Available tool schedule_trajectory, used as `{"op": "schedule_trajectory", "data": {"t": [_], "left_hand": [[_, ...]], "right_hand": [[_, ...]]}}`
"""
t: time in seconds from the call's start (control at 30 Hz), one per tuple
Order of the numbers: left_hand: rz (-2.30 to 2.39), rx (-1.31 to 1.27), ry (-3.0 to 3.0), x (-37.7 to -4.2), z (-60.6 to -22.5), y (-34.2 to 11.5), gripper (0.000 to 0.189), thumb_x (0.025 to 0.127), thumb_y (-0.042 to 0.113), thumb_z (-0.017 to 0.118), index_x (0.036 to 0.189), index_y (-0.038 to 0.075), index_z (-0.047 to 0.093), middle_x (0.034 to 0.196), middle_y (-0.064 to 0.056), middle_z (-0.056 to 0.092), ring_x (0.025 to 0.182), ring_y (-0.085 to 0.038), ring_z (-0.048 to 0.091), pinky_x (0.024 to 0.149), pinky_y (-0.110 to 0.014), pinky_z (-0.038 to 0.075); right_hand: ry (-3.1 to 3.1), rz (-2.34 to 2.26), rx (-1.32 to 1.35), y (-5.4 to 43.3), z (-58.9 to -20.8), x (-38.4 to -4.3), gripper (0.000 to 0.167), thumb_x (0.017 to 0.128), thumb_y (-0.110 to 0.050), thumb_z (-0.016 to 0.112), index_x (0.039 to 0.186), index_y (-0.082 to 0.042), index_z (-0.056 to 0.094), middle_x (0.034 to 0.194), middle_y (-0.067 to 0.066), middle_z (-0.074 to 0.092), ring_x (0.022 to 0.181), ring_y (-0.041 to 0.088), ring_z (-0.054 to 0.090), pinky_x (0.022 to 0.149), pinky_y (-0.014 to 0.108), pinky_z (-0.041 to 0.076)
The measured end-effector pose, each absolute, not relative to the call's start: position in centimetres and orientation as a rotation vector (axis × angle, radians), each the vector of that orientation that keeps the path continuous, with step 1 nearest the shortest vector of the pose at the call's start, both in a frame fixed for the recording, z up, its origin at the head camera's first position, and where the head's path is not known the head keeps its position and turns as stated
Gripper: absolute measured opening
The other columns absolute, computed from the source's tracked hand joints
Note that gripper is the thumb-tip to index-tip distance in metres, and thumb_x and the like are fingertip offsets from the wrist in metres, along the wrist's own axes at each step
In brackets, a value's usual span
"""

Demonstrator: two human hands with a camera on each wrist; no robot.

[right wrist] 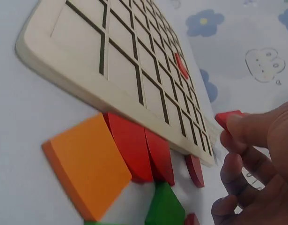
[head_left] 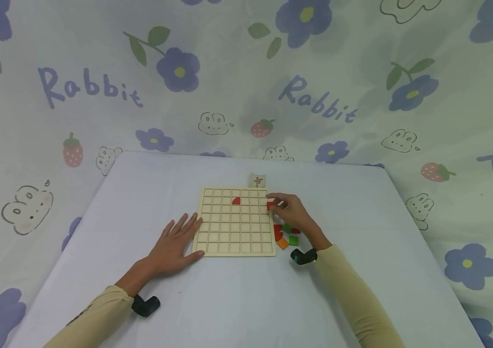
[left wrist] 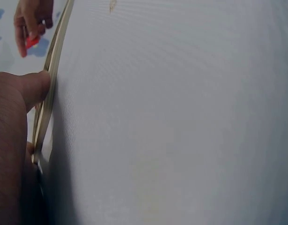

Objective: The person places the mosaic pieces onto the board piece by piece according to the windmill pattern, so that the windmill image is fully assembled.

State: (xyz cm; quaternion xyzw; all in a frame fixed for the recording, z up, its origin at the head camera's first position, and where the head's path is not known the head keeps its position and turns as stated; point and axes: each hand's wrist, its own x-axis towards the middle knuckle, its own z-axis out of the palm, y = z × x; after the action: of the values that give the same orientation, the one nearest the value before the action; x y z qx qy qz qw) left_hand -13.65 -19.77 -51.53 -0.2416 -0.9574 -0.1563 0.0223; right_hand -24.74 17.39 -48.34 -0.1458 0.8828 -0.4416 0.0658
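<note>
A pale wooden grid board (head_left: 231, 257) lies on the white table, and one red quarter-round piece (head_left: 236, 201) sits in a cell of an upper row. My right hand (head_left: 291, 211) pinches another red piece (right wrist: 226, 117) between thumb and fingertips, above the board's right edge. The fingers cover much of that piece, so its full shape is hidden. On the board's left side rests my left hand (head_left: 175, 248), fingers spread and straight; in the left wrist view its thumb (left wrist: 37, 88) touches the board's edge.
Beside the board's right edge lie loose pieces: an orange square (right wrist: 90, 164), several red curved pieces (right wrist: 129, 145) and green ones (right wrist: 165, 206). A small pattern card (head_left: 257, 180) lies behind the board. Patterned cloth (head_left: 237, 96) hangs past the table's far edge.
</note>
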Motion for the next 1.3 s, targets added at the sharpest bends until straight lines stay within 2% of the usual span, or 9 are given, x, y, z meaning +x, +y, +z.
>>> {"op": "schedule_trajectory", "data": {"t": [0.13, 0.27, 0.4, 0.67, 1.0, 1.3], "left_hand": [[-0.49, -0.754, -2.961, -13.7, -51.6, -19.7, 0.087, 0.092, 0.06, 0.054, 0.157, 0.009, 0.025, 0.162, -0.011, 0.019, 0.148, -0.035, 0.011, 0.113, -0.058, 0.01], [-0.489, -0.757, -2.955, -13.7, -51.6, -19.7, 0.087, 0.092, 0.06, 0.054, 0.157, 0.009, 0.025, 0.162, -0.011, 0.02, 0.147, -0.035, 0.012, 0.113, -0.059, 0.011], [-0.473, -0.753, -2.969, -13.7, -51.4, -19.7, 0.087, 0.092, 0.061, 0.053, 0.157, 0.01, 0.024, 0.162, -0.01, 0.019, 0.148, -0.034, 0.011, 0.114, -0.058, 0.01], [-0.485, -0.756, -2.978, -13.6, -51.3, -19.7, 0.087, 0.092, 0.059, 0.054, 0.157, 0.009, 0.024, 0.162, -0.01, 0.018, 0.148, -0.035, 0.011, 0.114, -0.058, 0.01], [-0.504, -0.763, -2.986, -13.7, -51.4, -19.8, 0.088, 0.093, 0.061, 0.051, 0.157, 0.01, 0.022, 0.163, -0.01, 0.016, 0.148, -0.034, 0.008, 0.115, -0.057, 0.006], [-0.521, -0.775, -2.957, -13.7, -51.5, -19.8, 0.087, 0.092, 0.058, 0.055, 0.156, 0.008, 0.025, 0.162, -0.011, 0.019, 0.147, -0.036, 0.012, 0.113, -0.059, 0.009]], "right_hand": [[2.653, -1.351, -0.48, 16.7, -48.4, -24.7, 0.028, 0.095, -0.008, 0.063, 0.122, -0.013, 0.07, 0.114, 0.002, 0.065, 0.083, 0.022, 0.061, 0.07, 0.032, 0.053], [2.65, -1.386, -0.476, 15.8, -48.5, -24.7, 0.019, 0.095, -0.009, 0.065, 0.113, -0.009, 0.07, 0.108, 0.002, 0.068, 0.079, 0.02, 0.063, 0.068, 0.032, 0.054], [2.605, -1.426, -0.465, 15.1, -48.5, -24.6, 0.012, 0.093, -0.013, 0.069, 0.105, -0.009, 0.071, 0.1, 0.0, 0.07, 0.081, 0.018, 0.066, 0.072, 0.032, 0.054], [2.545, -1.467, -0.496, 13.6, -48.8, -24.5, 0.007, 0.093, -0.013, 0.069, 0.1, -0.013, 0.072, 0.108, -0.001, 0.066, 0.087, 0.017, 0.065, 0.069, 0.032, 0.054], [2.669, -1.447, -0.494, 10.5, -48.6, -24.6, 0.01, 0.088, -0.02, 0.076, 0.092, -0.011, 0.076, 0.085, -0.005, 0.07, 0.074, 0.015, 0.062, 0.066, 0.031, 0.052], [2.723, -1.405, -0.493, 8.9, -48.9, -24.9, 0.009, 0.087, -0.017, 0.077, 0.091, -0.01, 0.078, 0.085, -0.003, 0.072, 0.075, 0.011, 0.064, 0.066, 0.029, 0.052]]}}
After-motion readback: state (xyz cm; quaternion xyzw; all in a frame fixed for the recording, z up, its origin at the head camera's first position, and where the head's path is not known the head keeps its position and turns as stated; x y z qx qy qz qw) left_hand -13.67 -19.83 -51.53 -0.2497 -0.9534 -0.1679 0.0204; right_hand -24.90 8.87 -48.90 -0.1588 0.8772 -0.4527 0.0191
